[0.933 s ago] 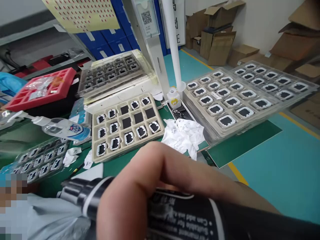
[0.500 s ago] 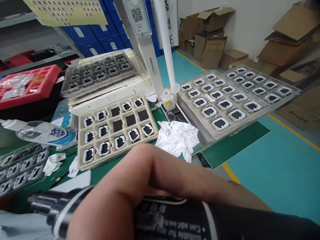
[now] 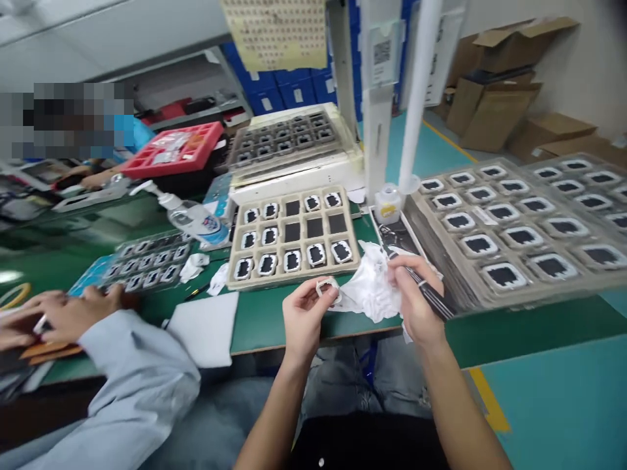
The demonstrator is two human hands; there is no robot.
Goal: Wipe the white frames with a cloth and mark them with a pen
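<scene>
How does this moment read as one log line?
left hand: holds white frame | right hand: holds black marker | white cloth: on table

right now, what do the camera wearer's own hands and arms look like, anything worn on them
The left hand and right hand are ungloved, with no watch or bracelet visible. The forearms are bare where they show; no sleeves are in view. A black garment shows between them.

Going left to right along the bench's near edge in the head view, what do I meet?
Co-worker's hands → white pad → left hand holding white frame → right hand holding black marker
</scene>
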